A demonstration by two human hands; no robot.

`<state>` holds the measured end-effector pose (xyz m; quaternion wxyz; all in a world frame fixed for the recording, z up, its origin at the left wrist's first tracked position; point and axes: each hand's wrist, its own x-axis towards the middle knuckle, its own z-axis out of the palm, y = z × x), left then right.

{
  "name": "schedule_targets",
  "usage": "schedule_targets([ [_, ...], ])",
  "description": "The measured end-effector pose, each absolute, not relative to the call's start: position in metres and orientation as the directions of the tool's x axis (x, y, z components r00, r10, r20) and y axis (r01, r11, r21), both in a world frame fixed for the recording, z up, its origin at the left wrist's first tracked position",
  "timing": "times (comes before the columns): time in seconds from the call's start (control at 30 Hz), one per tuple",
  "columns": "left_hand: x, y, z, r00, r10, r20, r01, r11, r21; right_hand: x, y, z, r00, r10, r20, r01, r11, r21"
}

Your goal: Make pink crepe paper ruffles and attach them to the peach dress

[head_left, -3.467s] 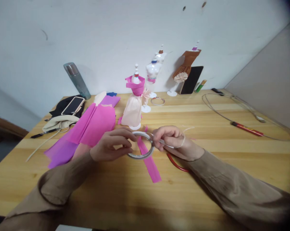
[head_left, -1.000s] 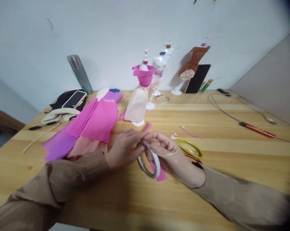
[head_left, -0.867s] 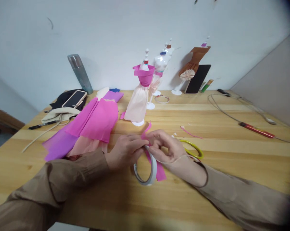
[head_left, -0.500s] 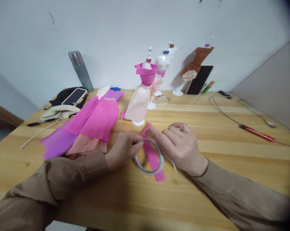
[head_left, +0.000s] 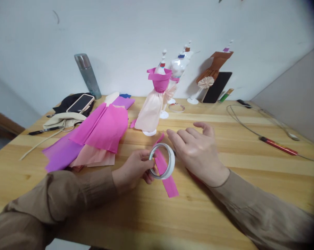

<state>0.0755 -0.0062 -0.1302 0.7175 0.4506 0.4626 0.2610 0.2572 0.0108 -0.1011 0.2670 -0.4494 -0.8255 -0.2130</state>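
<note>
Pale wooden planks of a table (head_left: 224,211) are filling the lower part of the frame, with two tan sleeves coming in from the bottom corners.

Just below the centre, the left hand (head_left: 132,170) is pinching the left rim of a tape roll (head_left: 171,162), thumb and fingers closed on it, and is holding it upright on edge. A pink paper strip (head_left: 170,186) is passing through the ring and lying on the wood below it. By the look of it, the work in hand is tape being brought to this strip. Freeing the tape end would call for a fine fingertip pinch while the roll is kept steady.

The right hand (head_left: 198,152) is lying open and palm down just right of the roll, fingers loosely spread and gripping nothing visible. Its index fingertip is sitting close to the ring, though contact cannot be told.

Left of centre, pink paper sheets (head_left: 104,132) are fanning out in layers. Further up, a small mannequin in a pink and cream paper dress (head_left: 152,109) is standing. At the upper left a phone (head_left: 80,103) and a metal flask (head_left: 87,74) are sitting by the white wall. At the right a red-handled tool (head_left: 278,146) is lying on the wood.
</note>
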Motion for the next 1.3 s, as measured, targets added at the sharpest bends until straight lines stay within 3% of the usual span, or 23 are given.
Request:
schedule_targets([
  [0.03,0.075,-0.005,-0.132,0.449,0.802,-0.393,0.006,0.437,0.900,0.259,0.012,-0.102,-0.413,0.665,0.622,0.852,0.523,0.006],
  [0.1,0.073,-0.002,-0.135,0.457,0.839,-0.297,-0.034,0.350,0.936,0.261,0.013,-0.103,-0.329,0.785,0.525,0.756,0.552,-0.351],
  [0.17,0.071,0.003,-0.137,0.438,0.881,-0.181,-0.024,0.213,0.977,0.262,0.012,-0.105,-0.318,0.900,0.299,0.486,0.425,-0.763],
  [0.2,0.069,0.006,-0.138,0.415,0.902,-0.119,-0.013,0.136,0.991,0.261,0.011,-0.107,-0.354,0.919,0.172,0.327,0.294,-0.898],
  [0.27,0.065,0.013,-0.138,0.370,0.929,0.003,0.013,-0.008,1.000,0.257,0.005,-0.109,-0.462,0.887,0.022,0.070,0.062,-0.996],
  [0.4,0.059,0.024,-0.139,0.379,0.908,0.179,0.059,-0.217,0.974,0.243,-0.009,-0.113,-0.590,0.807,-0.021,-0.174,-0.153,-0.973],
  [0.53,0.058,0.026,-0.143,0.466,0.864,0.191,0.132,-0.282,0.950,0.236,-0.017,-0.119,-0.527,0.845,-0.095,-0.237,-0.254,-0.938],
  [0.7,0.055,0.014,-0.131,0.232,0.880,0.415,0.232,-0.464,0.855,0.235,-0.012,-0.124,-0.358,0.933,-0.050,-0.375,-0.192,-0.907],
  [0.87,0.056,-0.001,-0.122,0.421,0.695,0.583,0.245,-0.706,0.664,0.236,-0.009,-0.124,-0.219,0.976,0.000,-0.440,-0.098,-0.893],
  [1.07,0.061,0.000,-0.130,0.383,0.682,0.623,0.363,-0.732,0.577,0.233,-0.011,-0.127,-0.209,0.978,0.014,-0.446,-0.083,-0.891],
  [1.13,0.060,0.000,-0.129,0.396,0.646,0.652,0.424,-0.759,0.494,0.232,-0.012,-0.128,-0.199,0.980,0.024,-0.438,-0.067,-0.896],
  [1.3,0.051,0.001,-0.121,0.534,0.408,0.741,0.542,-0.837,0.070,0.231,-0.013,-0.129,-0.157,0.987,0.039,-0.434,-0.034,-0.900],
])
